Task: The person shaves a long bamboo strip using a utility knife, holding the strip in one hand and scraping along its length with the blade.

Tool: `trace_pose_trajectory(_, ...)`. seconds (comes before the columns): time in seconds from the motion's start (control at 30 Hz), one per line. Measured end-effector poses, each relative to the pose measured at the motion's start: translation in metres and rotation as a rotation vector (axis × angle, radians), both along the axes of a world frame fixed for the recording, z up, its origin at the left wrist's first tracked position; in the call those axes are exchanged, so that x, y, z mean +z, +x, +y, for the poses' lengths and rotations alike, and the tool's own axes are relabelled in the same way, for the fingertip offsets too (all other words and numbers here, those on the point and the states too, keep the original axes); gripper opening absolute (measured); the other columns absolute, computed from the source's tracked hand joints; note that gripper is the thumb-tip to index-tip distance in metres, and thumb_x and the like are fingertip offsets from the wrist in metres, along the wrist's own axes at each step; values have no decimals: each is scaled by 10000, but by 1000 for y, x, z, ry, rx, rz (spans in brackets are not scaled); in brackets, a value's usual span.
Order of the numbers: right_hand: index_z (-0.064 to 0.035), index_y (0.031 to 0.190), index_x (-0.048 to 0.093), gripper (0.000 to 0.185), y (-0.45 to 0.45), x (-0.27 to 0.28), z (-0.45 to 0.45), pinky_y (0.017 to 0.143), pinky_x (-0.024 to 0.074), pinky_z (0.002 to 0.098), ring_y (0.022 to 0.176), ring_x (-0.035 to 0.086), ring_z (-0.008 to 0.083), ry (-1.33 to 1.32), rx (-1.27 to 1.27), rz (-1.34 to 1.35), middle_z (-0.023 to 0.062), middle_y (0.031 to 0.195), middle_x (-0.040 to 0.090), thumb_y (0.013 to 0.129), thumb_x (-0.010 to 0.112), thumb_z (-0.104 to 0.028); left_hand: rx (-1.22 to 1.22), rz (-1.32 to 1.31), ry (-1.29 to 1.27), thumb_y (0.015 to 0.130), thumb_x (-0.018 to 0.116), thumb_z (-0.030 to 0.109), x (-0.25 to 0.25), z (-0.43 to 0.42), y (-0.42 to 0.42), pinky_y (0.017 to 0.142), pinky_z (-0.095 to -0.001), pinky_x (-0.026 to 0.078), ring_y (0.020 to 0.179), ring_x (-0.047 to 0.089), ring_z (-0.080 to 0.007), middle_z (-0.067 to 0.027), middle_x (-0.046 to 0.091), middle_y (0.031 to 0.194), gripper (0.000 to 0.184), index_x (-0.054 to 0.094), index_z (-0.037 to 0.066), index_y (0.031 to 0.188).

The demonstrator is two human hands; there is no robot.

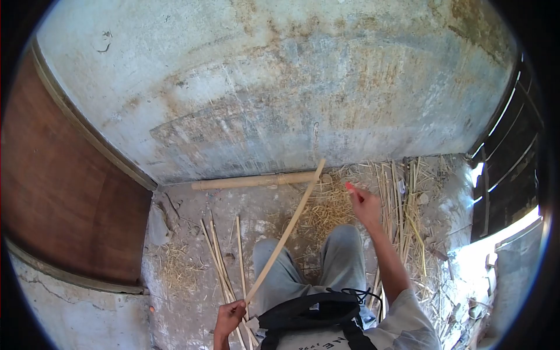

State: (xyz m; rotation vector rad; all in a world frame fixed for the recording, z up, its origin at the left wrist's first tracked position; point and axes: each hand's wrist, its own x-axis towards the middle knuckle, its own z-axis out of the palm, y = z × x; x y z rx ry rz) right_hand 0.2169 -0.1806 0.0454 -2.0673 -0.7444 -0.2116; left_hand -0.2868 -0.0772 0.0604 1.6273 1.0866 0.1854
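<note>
My left hand point(231, 315) is closed on the lower end of a long flat bamboo strip point(286, 233), which slants up and to the right in front of my knees. My right hand point(365, 205) is closed around a small red-ended object point(349, 186), most of it hidden in the fist; it is apart from the strip. Beyond the strip's upper end, a bamboo pole point(251, 182) lies along the foot of the wall.
Thin strips point(218, 254) lie on the floor at the left, more strips point(401, 210) at the right. Shavings point(326, 213) are heaped beyond my knees. A stained wall point(280, 87) rises ahead, with a brown door point(76, 175) at the left and a black bag point(309, 312) at my waist.
</note>
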Motion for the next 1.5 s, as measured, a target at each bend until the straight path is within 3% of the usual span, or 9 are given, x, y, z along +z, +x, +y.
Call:
trace_pose_trajectory(0.17, -49, 1022, 733, 281, -52, 0, 17, 550, 476, 374, 582, 623, 282, 20, 250, 237, 142, 682, 639, 882, 688, -288, 96, -151, -121, 997, 563, 193, 1, 6, 33, 472, -224, 313, 539, 403, -29, 51, 477, 613, 271, 642, 2, 822)
trace_pose_trajectory(0.27, -55, 1021, 733, 251, -72, 18, 16, 537, 462, 363, 567, 606, 256, 22, 332, 102, 131, 671, 620, 880, 693, -259, 128, -194, -120, 996, 570, 195, 0, 4, 38, 468, -222, 302, 531, 393, -30, 47, 478, 615, 261, 655, -1, 848)
trace_pose_trajectory(0.5, -47, 1020, 725, 222, -89, 42, 24, 535, 449, 348, 541, 566, 229, 167, 314, 112, 117, 660, 604, 883, 692, -218, 152, -234, -35, 997, 564, 201, -8, -5, 41, 456, -220, 292, 520, 389, -29, 47, 469, 599, 292, 644, -19, 822)
trace_pose_trajectory(0.67, -53, 1035, 727, 256, -91, 38, 30, 557, 465, 351, 574, 590, 233, 91, 339, 175, 120, 690, 622, 884, 693, -257, 119, -184, -39, 983, 591, 192, -23, -6, 37, 490, -209, 349, 555, 439, -21, 51, 518, 636, 240, 702, -19, 1003)
trace_pose_trajectory(1.0, -44, 1054, 720, 322, -96, 37, 31, 638, 522, 351, 685, 671, 244, 67, 336, 236, 133, 816, 696, 855, 720, -297, 80, -214, -59, 978, 601, 183, -30, -5, 41, 494, -208, 332, 553, 418, -20, 59, 510, 642, 243, 698, -18, 1074)
trace_pose_trajectory(1.1, -32, 1036, 725, 330, -89, 31, 35, 579, 481, 317, 600, 610, 154, 206, 255, 224, 91, 717, 666, 853, 731, -306, 73, -230, -83, 978, 601, 189, -30, -5, 41, 494, -211, 331, 557, 416, -20, 59, 508, 643, 248, 697, -16, 1078)
trace_pose_trajectory(1.17, -29, 1018, 731, 318, -79, 29, 33, 535, 420, 286, 561, 496, 66, 129, 239, 510, 37, 625, 598, 865, 731, -308, 83, -204, -85, 978, 603, 197, -28, -5, 42, 501, -214, 336, 560, 416, -24, 59, 503, 643, 250, 700, -12, 1073)
trace_pose_trajectory(1.37, -6, 958, 738, 260, -73, 7, 38, 501, 347, 252, 569, 424, 24, 241, 334, 764, -42, 616, 561, 915, 693, -259, -20, -178, -52, 980, 609, 223, -32, -1, 50, 482, -216, 315, 552, 409, -20, 68, 496, 644, 255, 704, -13, 961)
trace_pose_trajectory(1.5, -3, 908, 731, 238, -78, 12, 38, 500, 329, 235, 577, 421, 17, 307, 319, 805, -58, 625, 552, 923, 687, -236, -19, -131, 13, 951, 659, 209, -31, -2, 58, 497, -211, 322, 571, 423, -18, 66, 531, 670, 247, 709, -21, 1027)
